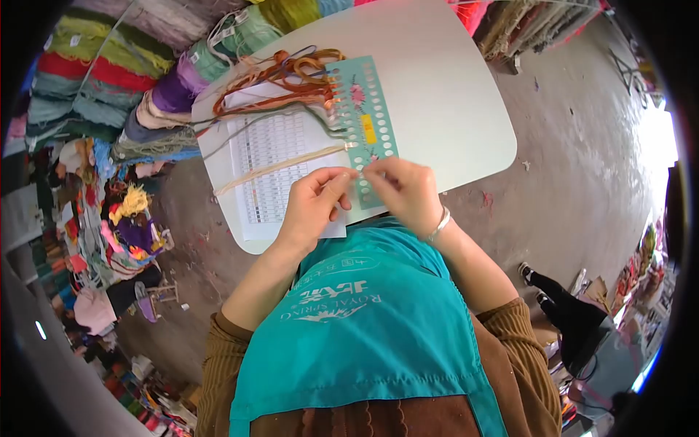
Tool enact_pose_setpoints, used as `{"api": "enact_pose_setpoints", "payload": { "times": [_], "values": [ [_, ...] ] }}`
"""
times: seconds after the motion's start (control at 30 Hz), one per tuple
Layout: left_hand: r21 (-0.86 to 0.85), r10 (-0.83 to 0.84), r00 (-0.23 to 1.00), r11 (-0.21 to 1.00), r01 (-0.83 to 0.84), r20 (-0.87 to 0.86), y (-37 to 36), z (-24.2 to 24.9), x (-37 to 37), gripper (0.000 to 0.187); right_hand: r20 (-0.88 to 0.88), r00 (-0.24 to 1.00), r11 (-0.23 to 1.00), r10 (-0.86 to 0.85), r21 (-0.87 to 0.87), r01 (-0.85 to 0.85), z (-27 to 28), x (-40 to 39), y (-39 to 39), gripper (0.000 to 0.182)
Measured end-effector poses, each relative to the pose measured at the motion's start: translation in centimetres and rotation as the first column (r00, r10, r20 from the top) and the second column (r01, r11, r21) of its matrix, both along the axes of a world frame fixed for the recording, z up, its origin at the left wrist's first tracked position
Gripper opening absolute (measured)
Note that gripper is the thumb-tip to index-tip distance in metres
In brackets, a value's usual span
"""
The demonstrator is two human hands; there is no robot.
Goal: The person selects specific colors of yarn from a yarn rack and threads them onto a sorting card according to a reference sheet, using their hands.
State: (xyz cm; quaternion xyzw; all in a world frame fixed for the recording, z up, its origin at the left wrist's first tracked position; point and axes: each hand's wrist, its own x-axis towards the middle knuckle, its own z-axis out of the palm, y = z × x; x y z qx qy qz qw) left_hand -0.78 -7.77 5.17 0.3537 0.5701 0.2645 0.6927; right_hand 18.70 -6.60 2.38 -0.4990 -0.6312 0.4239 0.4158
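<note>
A teal card with a row of holes down each side lies on the white table. Orange, brown, green and cream threads hang from its left holes. Over the card's lower left edge, my left hand is closed with thumb and forefinger together. Just right of it, above the card, my right hand is closed in a pinch, its fingertips close to the left ones. Whatever lies between the fingertips is too small to make out. A printed sheet rests under the threads.
Bundles of coloured yarn are stacked beyond the table's left edge, with more hanks at the upper right. Yarn heaps and a small stool stand on the floor at left. A person in black is at lower right.
</note>
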Motion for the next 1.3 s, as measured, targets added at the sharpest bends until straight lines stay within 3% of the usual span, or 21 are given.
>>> {"api": "enact_pose_setpoints", "payload": {
  "times": [0.07, 0.27, 0.33, 0.47, 0.57, 0.6, 0.67, 0.83, 1.0, 1.1, 1.17, 1.3],
  "values": [
    [0.004, 0.188, 0.982, 0.982, -0.188, 0.035, -0.6, 0.1, 0.2, 0.032, -0.015, 0.997, 0.988, -0.079, -0.138, 0.076, -1.4, -0.6, 1.6, 0.009],
    [-0.136, 0.290, 0.940, 0.954, -0.268, 0.179, -0.2, 0.0, 0.3, 0.044, 0.115, 0.993, 0.995, -0.035, -0.090, 0.045, -3.1, -1.5, 2.6, 0.009],
    [-0.161, 0.316, 0.931, 0.944, -0.289, 0.181, 0.3, -0.6, 0.8, 0.043, 0.033, 0.997, 0.989, -0.067, -0.133, 0.071, -3.6, -1.5, 2.7, 0.009],
    [-0.067, 0.220, 0.965, 0.975, -0.212, 0.141, 1.6, -2.3, 1.7, 0.026, -0.169, 0.979, 0.977, -0.114, -0.200, 0.079, -2.8, -1.3, 2.9, 0.008],
    [-0.039, 0.204, 0.971, 0.979, -0.201, 0.121, 2.3, -2.7, 2.2, 0.016, -0.198, 0.978, 0.985, -0.069, -0.168, 0.036, -3.2, -0.9, 2.5, 0.007],
    [-0.012, 0.214, 0.969, 0.977, -0.215, 0.121, 2.4, -2.9, 2.4, 0.012, -0.133, 0.991, 0.994, -0.025, -0.113, 0.010, -3.3, -0.8, 2.4, 0.006],
    [-0.005, 0.216, 0.966, 0.976, -0.217, 0.143, 2.4, -3.3, 2.5, 0.013, -0.056, 0.998, 0.999, 0.014, -0.039, -0.016, -2.9, -0.9, 2.5, 0.007],
    [-0.067, 0.260, 0.920, 0.965, -0.252, 0.292, 2.5, -3.2, 2.0, 0.012, -0.109, 0.993, 0.997, -0.046, -0.062, 0.040, -2.9, -1.1, 2.4, 0.006],
    [0.038, 0.171, 0.982, 0.984, -0.175, 0.080, 3.5, -3.9, 2.2, 0.013, -0.134, 0.990, 0.995, -0.047, -0.096, 0.034, -3.5, -0.6, 2.4, 0.005],
    [0.052, 0.184, 0.981, 0.981, -0.187, 0.054, 3.5, -3.5, 2.5, 0.013, -0.086, 0.995, 0.991, -0.045, -0.131, 0.034, -3.8, -0.4, 2.5, 0.006],
    [0.029, 0.189, 0.980, 0.981, -0.191, 0.056, 3.4, -3.2, 2.7, 0.013, -0.050, 0.997, 0.998, -0.055, -0.014, 0.054, -3.4, -0.8, 2.6, 0.007],
    [-0.009, 0.168, 0.985, 0.986, -0.168, 0.044, 3.4, -3.9, 2.2, 0.014, -0.105, 0.993, 0.995, -0.051, -0.094, 0.041, -3.3, -1.1, 2.8, 0.007]
  ]
}}
